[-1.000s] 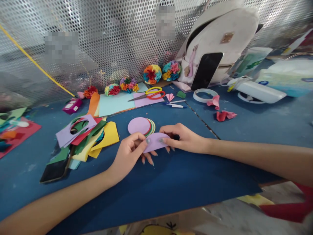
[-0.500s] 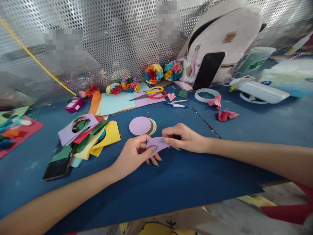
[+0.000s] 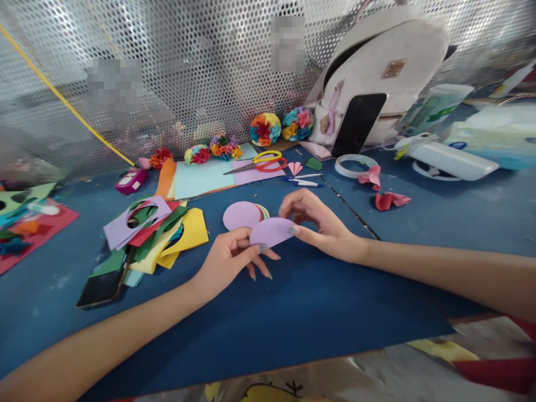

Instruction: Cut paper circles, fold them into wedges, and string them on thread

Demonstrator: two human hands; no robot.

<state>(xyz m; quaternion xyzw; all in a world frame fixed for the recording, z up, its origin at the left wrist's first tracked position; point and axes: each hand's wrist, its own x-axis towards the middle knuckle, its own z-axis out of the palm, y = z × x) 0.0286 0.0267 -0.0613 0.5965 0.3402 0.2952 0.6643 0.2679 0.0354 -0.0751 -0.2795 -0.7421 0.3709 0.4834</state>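
Between my two hands is a purple paper piece [image 3: 272, 231], a half-round shape that looks like a circle folded over. My left hand [image 3: 234, 251] pinches its lower left side between thumb and fingers, the other fingers spread beneath. At its right end, my right hand [image 3: 320, 226] grips the paper with the thumb in front and curled fingers behind. Just behind the held piece lies a fanned stack of paper circles [image 3: 242, 215], purple on top, with red, green and yellow edges showing.
Paper offcuts with round holes [image 3: 138, 220] and a phone [image 3: 103, 285] lie left. Scissors [image 3: 255, 163] rest on paper sheets behind, near paper flowers [image 3: 265, 129]. A tape roll [image 3: 354, 166], pink paper scraps [image 3: 391, 201] and a backpack [image 3: 383, 61] are on the right.
The purple paper has been tilted up and now shows its half-round face more fully. My right hand has risen slightly and its fingers have loosened. The camera view has shifted a little.
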